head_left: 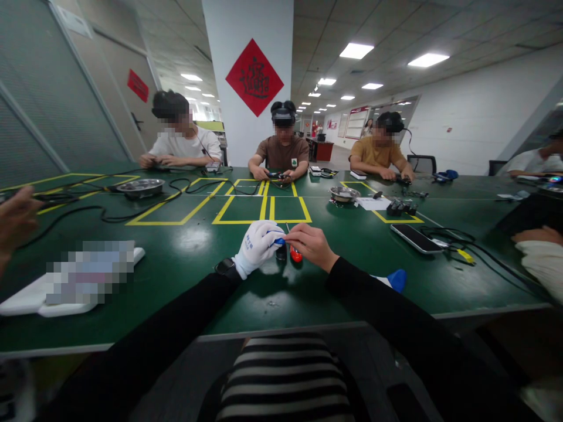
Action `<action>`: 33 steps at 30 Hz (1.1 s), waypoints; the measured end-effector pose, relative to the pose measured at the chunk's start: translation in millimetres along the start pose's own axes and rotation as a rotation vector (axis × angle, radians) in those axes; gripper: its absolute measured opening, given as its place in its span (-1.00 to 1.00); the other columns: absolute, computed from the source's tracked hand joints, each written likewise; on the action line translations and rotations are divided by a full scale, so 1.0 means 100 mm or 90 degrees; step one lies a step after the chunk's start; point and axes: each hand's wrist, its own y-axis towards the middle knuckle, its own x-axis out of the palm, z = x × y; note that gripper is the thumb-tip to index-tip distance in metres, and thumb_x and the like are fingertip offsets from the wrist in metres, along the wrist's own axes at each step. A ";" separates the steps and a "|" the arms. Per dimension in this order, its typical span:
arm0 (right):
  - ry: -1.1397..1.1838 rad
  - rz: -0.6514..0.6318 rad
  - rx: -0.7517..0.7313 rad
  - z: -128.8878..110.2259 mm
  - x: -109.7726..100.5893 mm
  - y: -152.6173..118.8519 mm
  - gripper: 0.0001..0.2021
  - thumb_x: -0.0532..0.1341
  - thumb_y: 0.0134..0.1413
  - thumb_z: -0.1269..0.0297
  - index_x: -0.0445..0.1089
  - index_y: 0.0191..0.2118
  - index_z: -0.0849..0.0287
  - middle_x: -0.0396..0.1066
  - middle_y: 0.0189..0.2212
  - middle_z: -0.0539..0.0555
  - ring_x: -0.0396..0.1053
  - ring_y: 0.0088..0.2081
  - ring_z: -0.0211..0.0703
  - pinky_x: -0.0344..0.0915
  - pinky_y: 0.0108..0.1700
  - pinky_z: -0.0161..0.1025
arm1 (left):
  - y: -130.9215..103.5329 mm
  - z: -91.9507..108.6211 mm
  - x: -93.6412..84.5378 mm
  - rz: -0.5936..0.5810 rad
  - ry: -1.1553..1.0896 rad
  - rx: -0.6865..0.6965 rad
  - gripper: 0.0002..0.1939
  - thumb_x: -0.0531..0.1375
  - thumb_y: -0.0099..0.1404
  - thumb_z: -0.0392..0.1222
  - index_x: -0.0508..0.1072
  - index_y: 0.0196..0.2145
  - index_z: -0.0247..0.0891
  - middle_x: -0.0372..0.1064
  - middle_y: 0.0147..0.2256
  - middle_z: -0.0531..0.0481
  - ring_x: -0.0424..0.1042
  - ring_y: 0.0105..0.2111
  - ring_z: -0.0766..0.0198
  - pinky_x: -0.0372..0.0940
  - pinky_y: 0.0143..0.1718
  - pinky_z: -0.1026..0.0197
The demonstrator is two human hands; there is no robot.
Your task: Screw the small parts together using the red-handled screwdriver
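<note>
My left hand [258, 249] wears a white work glove with blue fingertips and a dark watch at the wrist. Its fingers are curled, and whether anything lies inside them is hidden. My right hand [313, 245] is bare and closed in a pinch at the blue fingertip part of the glove [280, 241]. Just beneath both hands, on the green table [197, 281], lie a red-handled tool [296, 254] and a black-handled tool [281, 253]; a thin metal shaft shows between the hands. Beside my right forearm rests a second white-and-blue glove [397, 280], partly covered by the sleeve.
A phone [416, 239] and cables [466, 240] lie to the right. Metal bowls [343, 194] and small black parts [402, 207] stand farther back. A white flat item [70, 293] lies left. Several people sit around the table; one person's hand [17, 217] enters at left.
</note>
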 end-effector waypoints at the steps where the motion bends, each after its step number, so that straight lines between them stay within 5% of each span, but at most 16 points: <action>1: 0.003 0.001 0.005 -0.01 0.02 0.01 -0.84 0.15 0.25 0.31 0.45 -0.14 0.12 0.42 -0.25 0.11 0.40 -0.21 -0.16 0.37 -0.17 -0.22 | -0.01 0.00 0.00 0.003 -0.001 -0.002 -0.85 0.12 0.31 -0.16 0.47 -0.22 -0.17 0.48 -0.24 -0.09 0.41 -0.14 0.14 0.30 -0.04 0.01; 9: 0.012 0.038 0.084 -0.02 -0.03 0.05 -0.89 0.16 0.24 0.29 0.39 -0.21 0.17 0.37 -0.28 0.10 0.34 -0.30 -0.19 0.31 -0.25 -0.26 | 0.00 -0.04 -0.04 0.044 -0.060 -0.091 -0.58 0.10 0.30 0.02 0.37 0.04 -0.21 0.36 -0.02 -0.17 0.30 0.05 0.02 0.18 0.13 -0.10; 14: -0.035 -0.143 0.090 0.04 -0.13 0.04 -0.92 0.18 0.19 0.35 0.41 -0.25 0.18 0.40 -0.30 0.07 0.35 -0.33 -0.21 0.26 -0.25 -0.28 | -0.03 -0.08 -0.01 -0.174 -0.183 -0.170 -0.14 0.36 -0.01 0.11 0.22 0.18 -0.27 0.29 0.06 -0.20 0.32 0.04 -0.03 0.24 0.08 -0.04; 17: -0.041 -0.205 0.066 0.05 -0.11 0.03 -0.92 0.18 0.18 0.36 0.43 -0.27 0.19 0.41 -0.30 0.07 0.35 -0.35 -0.22 0.24 -0.27 -0.31 | -0.05 -0.09 0.04 -0.270 -0.174 -0.207 -0.38 0.35 0.00 0.13 0.42 -0.04 -0.26 0.41 -0.15 -0.11 0.41 -0.15 0.04 0.31 -0.08 0.03; 20: -0.056 -0.228 0.037 0.05 -0.08 0.03 -0.91 0.18 0.19 0.36 0.44 -0.27 0.17 0.43 -0.31 0.07 0.38 -0.30 -0.20 0.23 -0.24 -0.30 | -0.06 -0.10 0.08 -0.286 -0.189 -0.265 -0.55 0.34 0.02 0.12 0.46 -0.26 -0.27 0.41 -0.32 -0.01 0.40 -0.30 0.13 0.31 -0.21 0.11; 33: -0.135 -0.238 -0.016 0.11 -0.02 -0.02 -0.83 0.14 0.25 0.29 0.49 -0.25 0.13 0.47 -0.32 0.06 0.40 -0.30 -0.20 0.19 -0.28 -0.30 | -0.07 -0.11 0.08 -0.282 -0.291 -0.343 -0.60 0.37 -0.02 0.03 0.47 -0.30 -0.29 0.41 -0.38 0.06 0.38 -0.35 0.21 0.30 -0.28 0.20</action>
